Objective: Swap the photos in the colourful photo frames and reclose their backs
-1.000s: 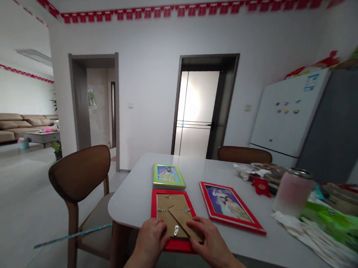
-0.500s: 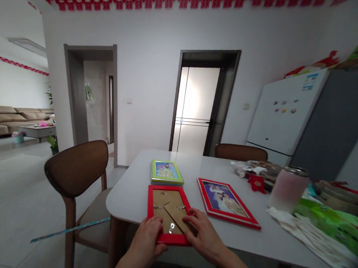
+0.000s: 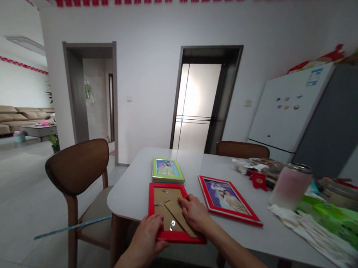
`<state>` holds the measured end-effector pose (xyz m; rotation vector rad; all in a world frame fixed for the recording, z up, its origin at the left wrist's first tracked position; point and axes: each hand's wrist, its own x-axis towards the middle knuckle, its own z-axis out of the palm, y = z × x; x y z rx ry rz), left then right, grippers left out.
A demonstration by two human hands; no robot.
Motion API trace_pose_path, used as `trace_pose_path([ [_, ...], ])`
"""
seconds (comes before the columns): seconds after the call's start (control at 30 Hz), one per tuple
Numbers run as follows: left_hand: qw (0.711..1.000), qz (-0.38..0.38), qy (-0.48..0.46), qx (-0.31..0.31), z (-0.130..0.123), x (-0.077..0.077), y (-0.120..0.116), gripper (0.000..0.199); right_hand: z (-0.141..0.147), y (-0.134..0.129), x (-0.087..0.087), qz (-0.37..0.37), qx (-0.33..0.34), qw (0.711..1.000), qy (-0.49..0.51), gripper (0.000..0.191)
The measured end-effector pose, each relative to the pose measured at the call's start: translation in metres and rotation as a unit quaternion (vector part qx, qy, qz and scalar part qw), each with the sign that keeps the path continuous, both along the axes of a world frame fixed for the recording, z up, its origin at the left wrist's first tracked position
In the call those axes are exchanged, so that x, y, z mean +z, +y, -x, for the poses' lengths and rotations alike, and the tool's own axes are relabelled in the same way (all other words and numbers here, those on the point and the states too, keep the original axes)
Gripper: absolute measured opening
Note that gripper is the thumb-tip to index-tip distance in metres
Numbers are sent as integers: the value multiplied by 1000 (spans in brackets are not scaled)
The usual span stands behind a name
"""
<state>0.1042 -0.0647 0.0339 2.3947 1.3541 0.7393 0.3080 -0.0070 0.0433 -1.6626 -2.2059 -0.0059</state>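
Note:
A red picture frame [image 3: 151, 197] lies face down at the table's near edge, its brown backing board [image 3: 164, 206] and stand leg showing. Metal clips sit around the board, one of them the lower clip [image 3: 172, 225]. My left hand [image 3: 149, 234] grips the frame's lower left corner, thumb below the front edge. Bent over the right side of the frame, my right hand [image 3: 196, 215] has its fingertips at the right-hand clip [image 3: 179, 204], which they partly hide. A second red frame [image 3: 229, 201] with a photo lies face up to the right. Behind is a green photo frame [image 3: 167, 170].
A pink tumbler [image 3: 291, 187], a white cloth [image 3: 309, 235], a green bag [image 3: 335, 222] and a red packet [image 3: 259, 181] crowd the table's right side. A brown chair [image 3: 78, 168] stands left, with a patterned strip [image 3: 71, 227] across its seat. Another chair [image 3: 242, 149] stands behind.
My right hand has moved up from the frame's lower right edge to the right-hand clip. My left hand keeps its hold on the lower left corner.

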Motion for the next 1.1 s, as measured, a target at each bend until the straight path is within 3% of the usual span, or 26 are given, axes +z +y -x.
trace_pose_path([
  [0.73,1000,10,-9,23,-1,2,-7,37,-2,-6,-3,-11,8,999,44,25],
  [0.87,1000,15,-12,18,0,1,-6,33,-5,-13,2,-1,24,999,39,29],
  [1.0,1000,21,-18,12,1,-1,-4,45,-7,-28,7,-6,37,999,32,29],
  [1.1,999,24,-22,9,2,-2,-3,48,0,-44,12,-27,94,995,19,31],
])
